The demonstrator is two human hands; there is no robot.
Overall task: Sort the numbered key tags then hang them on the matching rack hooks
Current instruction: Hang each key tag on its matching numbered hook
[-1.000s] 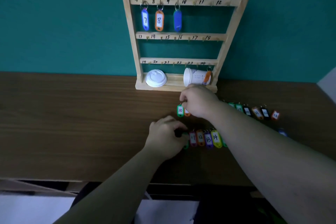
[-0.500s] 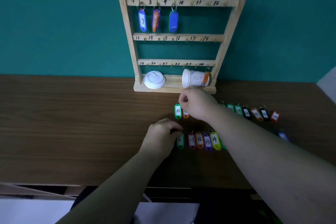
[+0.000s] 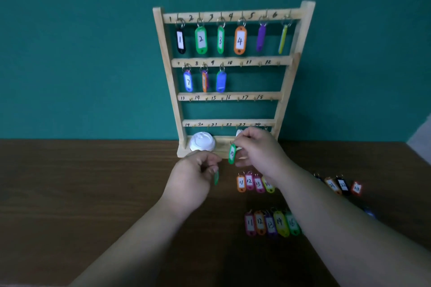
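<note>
Head view, tag 10 raised for hanging. Right hand [image 3: 258,149] pinches the green plastic key tag numbered 10 [image 3: 231,154] by its ring end between thumb and forefinger, the other fingers curled. The tag dangles in front of the foot of the pale wooden ladder-shaped rack [image 3: 285,91], clear of the dark wooden table [image 3: 93,193]. Its long axis is near vertical, ring end up, label facing the camera. Its target, the empty small metal hook just right of the handwritten 10 [image 3: 241,64] on the second rail, lies well above the fingers and slightly to the right, next to the hung blue plastic tag [image 3: 221,81]. The right hand is the nearer to it, so the coming move is judged a plain lift, ring leading. Left hand [image 3: 193,177], lower and to the left, has its fingers curled round a second green tag [image 3: 216,177], seen edge-on; its number cannot be read. Unhung numbered tags [image 3: 254,183] lie in rows on the table beside the right forearm.
</note>
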